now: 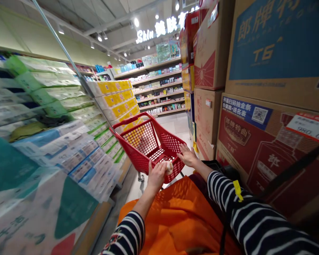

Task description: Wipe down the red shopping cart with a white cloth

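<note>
- Red plastic shopping cart (142,141) stands just ahead of both hands, its mesh basket holding nothing that can be made out apart from what the left hand has.
- The left hand (156,176) is closed, fingers and thumb curled around a pale crumpled scrap (169,167), and it sits at the near rim of the cart. The scrap is too blurred to name; it pokes out past the fingertips, just over the basket.
- The right hand (188,156) is wide open and palm down, holding nothing, with its fingers spread at the cart's near right corner. I cannot tell whether it touches the rim or hovers just above it.
- Striped sleeves (244,202) in dark and white run back from both wrists, and a yellow tag (238,190) is fixed to the right one.
- Orange cloth (178,219) fills the space below and behind the hands.
- A black strap (289,166) crosses to the right of the right arm.
- Stacked cardboard boxes (268,88) rise to the right of the right hand, one with a white price card (308,127).
- Wrapped packs of tissue (69,148) are piled to the left of the left hand.
- Store shelves (159,88) stand well beyond the cart, under a lit sign (159,30).
</note>
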